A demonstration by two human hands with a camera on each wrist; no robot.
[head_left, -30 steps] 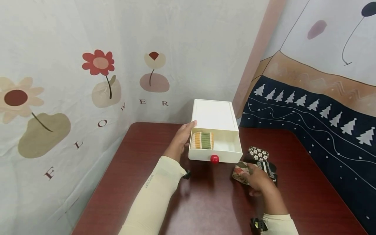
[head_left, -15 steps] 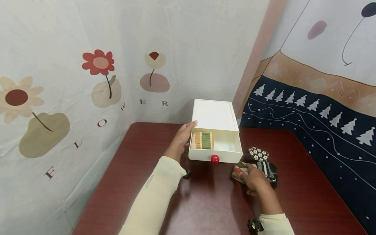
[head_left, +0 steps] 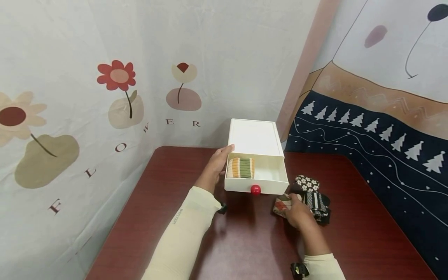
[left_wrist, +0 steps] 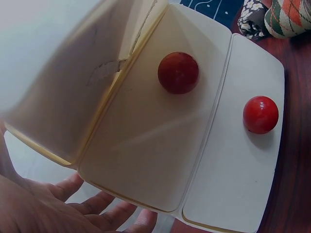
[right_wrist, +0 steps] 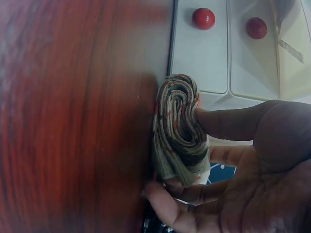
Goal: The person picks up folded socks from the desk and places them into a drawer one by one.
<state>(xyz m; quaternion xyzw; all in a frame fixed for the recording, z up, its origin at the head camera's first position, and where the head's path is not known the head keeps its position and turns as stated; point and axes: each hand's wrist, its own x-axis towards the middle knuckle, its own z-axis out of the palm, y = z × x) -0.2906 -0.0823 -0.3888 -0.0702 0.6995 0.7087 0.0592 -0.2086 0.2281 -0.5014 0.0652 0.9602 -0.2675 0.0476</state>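
Observation:
A small white drawer unit (head_left: 255, 136) stands on the table, its top drawer (head_left: 271, 169) pulled out, with a striped yellow-green rolled sock (head_left: 242, 168) inside at the left. My left hand (head_left: 215, 165) rests against the unit's left side, thumb at the top edge; in the left wrist view its fingers (left_wrist: 112, 216) lie along the side. Right of the drawer, my right hand (head_left: 299, 214) pinches a rolled beige argyle sock (right_wrist: 180, 131) between thumb and fingers, low over the table. Beside that hand lie a black-and-white striped rolled sock (head_left: 315, 202) and a dark flowered one (head_left: 307, 182).
Two lower drawer fronts with red knobs (left_wrist: 261, 114) show under the pulled-out drawer, whose own red knob (head_left: 256, 189) faces me. The dark red table (head_left: 241, 241) is bounded by a flower-printed cloth (head_left: 147, 58) behind and a navy tree-printed cloth (head_left: 367, 151) at right.
My right hand has shifted slightly left with the argyle sock, away from the striped sock, which shows more fully. My left hand and the drawer unit have stayed in place.

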